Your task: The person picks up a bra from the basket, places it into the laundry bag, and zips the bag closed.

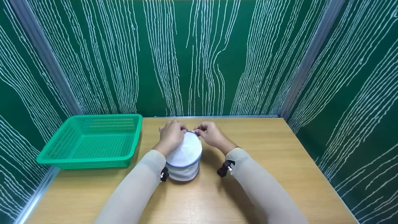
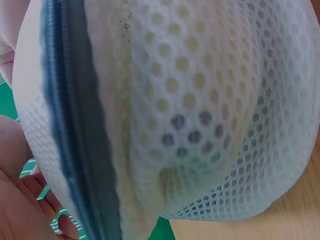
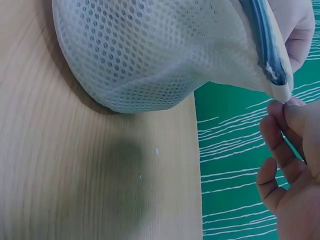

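Note:
A white mesh laundry bag (image 1: pixel 184 149) with a blue zipper (image 2: pixel 75 120) around its top stands on the table, its round lid tilted toward me. At the far side of the rim my left hand (image 1: pixel 171 135) grips the edge, thumb and fingertips close to the zipper. Just right of it, my right hand (image 1: pixel 213 134) pinches the small white tab (image 3: pixel 281 93) at the zipper's end between thumb and forefinger. Its other fingers are loosely bent in the right wrist view. The mesh wall bulges below the zipper, and whatever is inside cannot be made out.
On the left of the wooden table (image 1: pixel 258 149) sits a green plastic basket (image 1: pixel 90 161) with perforated sides and nothing seen inside. Green panels with white streaks (image 1: pixel 199 62) stand behind the table and along both sides, framed by metal posts (image 1: pixel 300 71).

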Action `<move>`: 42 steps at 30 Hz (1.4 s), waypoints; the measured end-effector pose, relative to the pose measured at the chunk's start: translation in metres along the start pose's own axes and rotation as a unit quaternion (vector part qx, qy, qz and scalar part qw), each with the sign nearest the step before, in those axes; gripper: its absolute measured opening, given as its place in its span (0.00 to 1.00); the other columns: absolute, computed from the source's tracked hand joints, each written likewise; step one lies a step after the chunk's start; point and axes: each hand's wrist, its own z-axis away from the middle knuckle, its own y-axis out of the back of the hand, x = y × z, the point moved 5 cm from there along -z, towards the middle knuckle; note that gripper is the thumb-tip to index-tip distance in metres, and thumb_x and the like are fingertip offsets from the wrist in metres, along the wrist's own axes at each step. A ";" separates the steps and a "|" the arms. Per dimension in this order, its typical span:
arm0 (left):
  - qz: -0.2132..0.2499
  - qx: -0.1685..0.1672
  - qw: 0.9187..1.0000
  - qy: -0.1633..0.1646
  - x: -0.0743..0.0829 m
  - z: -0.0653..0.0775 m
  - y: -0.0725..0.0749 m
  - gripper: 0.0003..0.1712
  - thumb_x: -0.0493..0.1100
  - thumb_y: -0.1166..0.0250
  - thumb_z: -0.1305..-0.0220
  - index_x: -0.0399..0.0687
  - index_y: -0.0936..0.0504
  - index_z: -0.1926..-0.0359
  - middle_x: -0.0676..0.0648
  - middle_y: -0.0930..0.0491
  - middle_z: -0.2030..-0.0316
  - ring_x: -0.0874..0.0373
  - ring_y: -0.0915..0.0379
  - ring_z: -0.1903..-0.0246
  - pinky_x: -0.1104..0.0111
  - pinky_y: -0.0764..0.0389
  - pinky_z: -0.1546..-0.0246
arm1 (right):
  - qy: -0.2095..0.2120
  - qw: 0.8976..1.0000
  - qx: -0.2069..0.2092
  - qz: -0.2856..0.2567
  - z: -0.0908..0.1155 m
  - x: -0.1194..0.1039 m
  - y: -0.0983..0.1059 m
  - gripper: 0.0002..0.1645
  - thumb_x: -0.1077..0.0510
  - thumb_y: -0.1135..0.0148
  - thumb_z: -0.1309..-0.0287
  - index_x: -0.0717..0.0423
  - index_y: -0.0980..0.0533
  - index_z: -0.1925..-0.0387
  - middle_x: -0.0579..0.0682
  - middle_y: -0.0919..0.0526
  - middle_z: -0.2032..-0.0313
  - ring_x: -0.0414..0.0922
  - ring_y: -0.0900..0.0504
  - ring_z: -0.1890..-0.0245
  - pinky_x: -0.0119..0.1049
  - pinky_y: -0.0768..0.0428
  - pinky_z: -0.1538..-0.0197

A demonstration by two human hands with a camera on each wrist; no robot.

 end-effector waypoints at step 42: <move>0.048 0.012 0.996 0.074 -0.027 -0.002 0.006 0.11 0.45 0.37 0.12 0.53 0.08 0.48 0.48 0.10 0.46 0.47 0.17 0.41 0.41 0.34 0.23 | 0.045 0.995 -0.048 0.072 0.013 0.003 0.007 0.08 0.65 0.34 0.19 0.53 0.13 0.58 0.50 0.07 0.56 0.44 0.10 0.52 0.43 0.09 0.42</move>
